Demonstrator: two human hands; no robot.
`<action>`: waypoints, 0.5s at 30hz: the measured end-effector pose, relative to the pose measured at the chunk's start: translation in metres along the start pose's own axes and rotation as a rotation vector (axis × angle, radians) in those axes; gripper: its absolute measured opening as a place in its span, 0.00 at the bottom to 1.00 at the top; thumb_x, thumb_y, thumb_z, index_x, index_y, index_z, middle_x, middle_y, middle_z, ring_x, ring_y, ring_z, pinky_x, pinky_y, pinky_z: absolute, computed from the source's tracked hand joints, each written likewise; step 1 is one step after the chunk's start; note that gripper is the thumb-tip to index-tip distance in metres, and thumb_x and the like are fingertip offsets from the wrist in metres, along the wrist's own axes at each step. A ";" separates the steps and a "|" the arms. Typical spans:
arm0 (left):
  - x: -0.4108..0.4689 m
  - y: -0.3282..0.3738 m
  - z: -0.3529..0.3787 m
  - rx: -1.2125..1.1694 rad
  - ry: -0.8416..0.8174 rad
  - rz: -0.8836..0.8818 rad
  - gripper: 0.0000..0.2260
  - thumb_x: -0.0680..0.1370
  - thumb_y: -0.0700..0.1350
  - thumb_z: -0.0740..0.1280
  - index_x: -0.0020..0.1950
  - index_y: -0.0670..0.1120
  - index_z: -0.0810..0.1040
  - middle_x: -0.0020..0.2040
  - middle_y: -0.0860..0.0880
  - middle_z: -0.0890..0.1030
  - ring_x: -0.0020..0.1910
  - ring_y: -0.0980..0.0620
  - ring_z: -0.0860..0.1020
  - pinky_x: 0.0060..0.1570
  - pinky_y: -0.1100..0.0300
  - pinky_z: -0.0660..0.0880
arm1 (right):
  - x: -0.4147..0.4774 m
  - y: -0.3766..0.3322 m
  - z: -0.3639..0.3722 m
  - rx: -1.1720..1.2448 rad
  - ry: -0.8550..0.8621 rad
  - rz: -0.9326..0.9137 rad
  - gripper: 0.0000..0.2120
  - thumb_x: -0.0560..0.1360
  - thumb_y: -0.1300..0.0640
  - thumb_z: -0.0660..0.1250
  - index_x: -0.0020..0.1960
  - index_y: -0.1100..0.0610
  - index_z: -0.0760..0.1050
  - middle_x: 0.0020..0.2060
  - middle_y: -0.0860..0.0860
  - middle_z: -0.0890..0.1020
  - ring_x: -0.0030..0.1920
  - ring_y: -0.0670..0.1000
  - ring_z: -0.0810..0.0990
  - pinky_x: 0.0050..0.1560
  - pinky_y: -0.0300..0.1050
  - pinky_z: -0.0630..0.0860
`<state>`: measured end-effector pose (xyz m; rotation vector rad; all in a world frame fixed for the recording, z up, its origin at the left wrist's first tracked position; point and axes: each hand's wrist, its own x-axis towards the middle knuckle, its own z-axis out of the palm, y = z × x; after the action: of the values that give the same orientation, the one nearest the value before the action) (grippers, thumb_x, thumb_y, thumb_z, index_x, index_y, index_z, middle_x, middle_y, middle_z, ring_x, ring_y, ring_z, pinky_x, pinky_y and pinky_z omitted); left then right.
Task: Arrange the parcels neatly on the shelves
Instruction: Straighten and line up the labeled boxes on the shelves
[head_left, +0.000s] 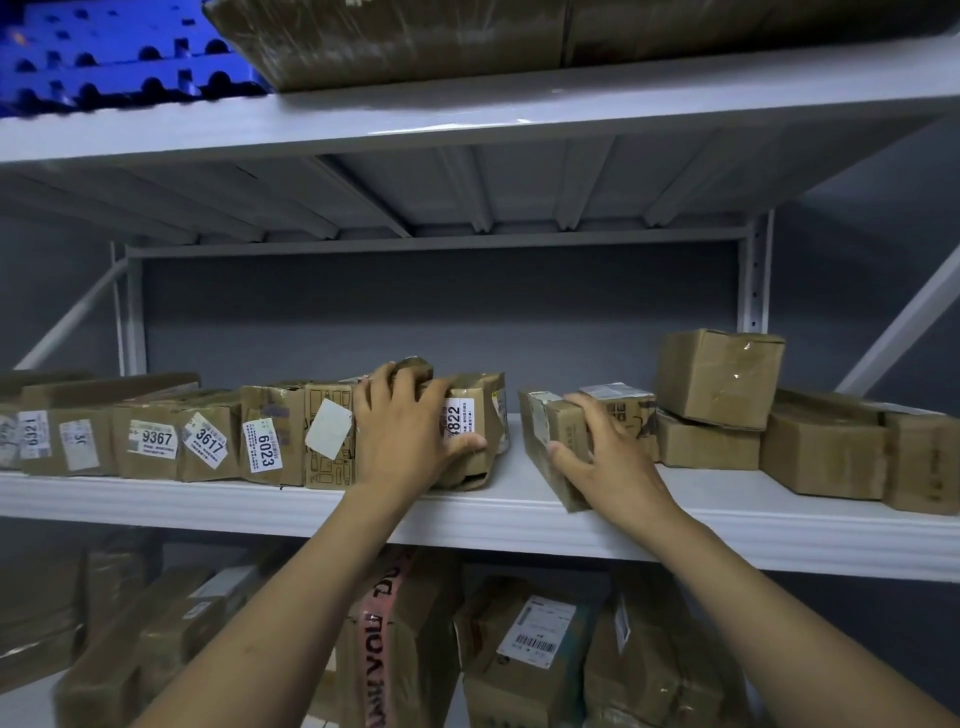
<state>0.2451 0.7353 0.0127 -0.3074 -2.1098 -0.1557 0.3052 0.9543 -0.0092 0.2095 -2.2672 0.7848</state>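
The left hand (405, 431) clamps its fingers on the 4822 parcel (488, 402) ending the row; the right hand (605, 460) grips a skewed parcel (535, 434), long axis angled rearward, the shelf (514, 483) gap lying left of its fingers.

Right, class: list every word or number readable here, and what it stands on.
"6321": far-left brown cardboard parcel.
"9367": next brown parcel.
"3617": parcel with tilted sticker.
"6023": parcel beside it.
"822": crushed parcel in left hand.
"YOU": pink tape below.
Barcode label below: too small.
Angled parcel in right hand: blurred.
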 end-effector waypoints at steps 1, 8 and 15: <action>0.001 -0.001 -0.001 -0.001 -0.006 0.005 0.37 0.66 0.74 0.60 0.68 0.54 0.71 0.69 0.48 0.71 0.71 0.42 0.61 0.69 0.42 0.57 | 0.002 -0.001 0.000 0.023 -0.008 0.012 0.23 0.76 0.45 0.65 0.67 0.41 0.61 0.58 0.47 0.76 0.51 0.49 0.77 0.46 0.48 0.77; -0.001 0.012 -0.006 -0.044 0.056 0.078 0.34 0.71 0.68 0.60 0.72 0.50 0.70 0.71 0.46 0.69 0.74 0.41 0.59 0.72 0.39 0.46 | 0.003 0.000 -0.009 -0.087 0.192 0.066 0.21 0.74 0.51 0.69 0.65 0.48 0.67 0.50 0.51 0.82 0.47 0.53 0.80 0.44 0.48 0.78; 0.007 0.083 -0.030 -0.794 0.072 0.045 0.20 0.78 0.51 0.66 0.69 0.48 0.73 0.62 0.49 0.76 0.56 0.54 0.76 0.55 0.61 0.73 | -0.013 0.009 -0.027 0.096 0.499 0.064 0.21 0.74 0.57 0.71 0.63 0.55 0.66 0.54 0.53 0.80 0.49 0.53 0.80 0.36 0.38 0.71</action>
<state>0.2890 0.8087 0.0332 -0.7972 -1.8818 -0.9670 0.3275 0.9771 -0.0075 -0.0171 -1.7747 0.8692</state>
